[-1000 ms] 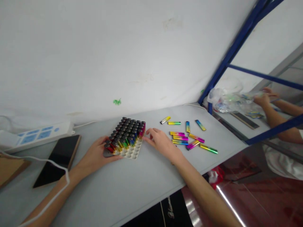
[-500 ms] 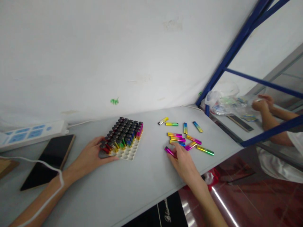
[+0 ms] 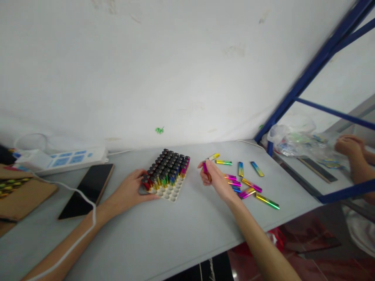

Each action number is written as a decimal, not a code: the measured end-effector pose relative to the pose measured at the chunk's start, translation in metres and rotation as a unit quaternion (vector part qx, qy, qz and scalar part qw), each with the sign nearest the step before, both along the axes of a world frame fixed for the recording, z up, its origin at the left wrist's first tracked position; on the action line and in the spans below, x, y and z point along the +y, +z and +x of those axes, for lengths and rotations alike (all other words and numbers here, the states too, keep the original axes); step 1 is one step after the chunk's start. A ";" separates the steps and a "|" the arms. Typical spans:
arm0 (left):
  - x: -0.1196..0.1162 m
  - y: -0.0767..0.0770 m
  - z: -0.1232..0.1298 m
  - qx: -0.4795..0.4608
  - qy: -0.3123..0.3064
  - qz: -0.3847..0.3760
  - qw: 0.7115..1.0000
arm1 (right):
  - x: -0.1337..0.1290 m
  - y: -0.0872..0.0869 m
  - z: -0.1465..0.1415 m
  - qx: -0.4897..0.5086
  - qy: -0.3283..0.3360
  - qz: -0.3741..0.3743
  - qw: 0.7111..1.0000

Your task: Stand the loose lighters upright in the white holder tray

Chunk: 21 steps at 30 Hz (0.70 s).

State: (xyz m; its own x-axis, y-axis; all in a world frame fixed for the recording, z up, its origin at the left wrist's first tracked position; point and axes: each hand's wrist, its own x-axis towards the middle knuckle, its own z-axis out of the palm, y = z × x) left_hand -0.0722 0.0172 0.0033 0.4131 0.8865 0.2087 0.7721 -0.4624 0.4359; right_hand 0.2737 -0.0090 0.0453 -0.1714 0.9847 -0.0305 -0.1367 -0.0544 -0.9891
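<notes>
My left hand [image 3: 132, 188] is closed on the near left corner of a pale tray [image 3: 173, 195] with round holes. Several small shiny tubes [image 3: 164, 180] with black tops stand upright in the tray, in red, gold, green, blue and magenta. Bare holes show along its near and right sides. To the right of the tray, my right hand [image 3: 215, 177] is raised over the table, fingers closed around a magenta tube [image 3: 206, 171] held roughly upright. Several loose metallic tubes [image 3: 267, 201] lie just beyond and right of this hand, some partly hidden by it.
A dark phone [image 3: 88, 190] and a white power strip [image 3: 73, 159] lie at left, near a cardboard piece [image 3: 26, 195]. A white cable [image 3: 94, 212] crosses my left forearm. Blue metal bars [image 3: 293, 95] rise at right; beyond them are plastic bags [image 3: 288, 140] and another person's hands [image 3: 350, 146].
My right hand has lifted the magenta tube off the table and turned it upright, moving it away from the loose tubes. My left hand keeps its grip on the tray. The view has shifted left.
</notes>
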 end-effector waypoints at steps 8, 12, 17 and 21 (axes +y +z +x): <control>0.001 -0.012 -0.004 0.008 -0.002 0.014 1.000 | 0.025 -0.002 -0.023 0.057 -0.062 -0.146 0.986; 0.003 -0.017 -0.006 0.012 -0.003 0.014 1.000 | 0.015 -0.010 -0.024 0.037 -0.043 -0.145 0.988; 0.002 -0.015 -0.005 0.010 0.005 0.016 1.000 | 0.013 -0.011 -0.022 0.037 -0.023 -0.064 0.997; 0.001 -0.010 -0.002 0.000 0.008 0.015 1.000 | 0.016 -0.010 -0.018 0.006 -0.038 0.003 0.999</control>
State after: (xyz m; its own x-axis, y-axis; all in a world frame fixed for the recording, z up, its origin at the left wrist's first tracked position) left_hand -0.0740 0.0180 -0.0066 0.3999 0.8860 0.2346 0.7793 -0.4634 0.4218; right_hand 0.2554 0.0072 0.0354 -0.0971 0.9950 -0.0232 -0.1515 -0.0378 -0.9877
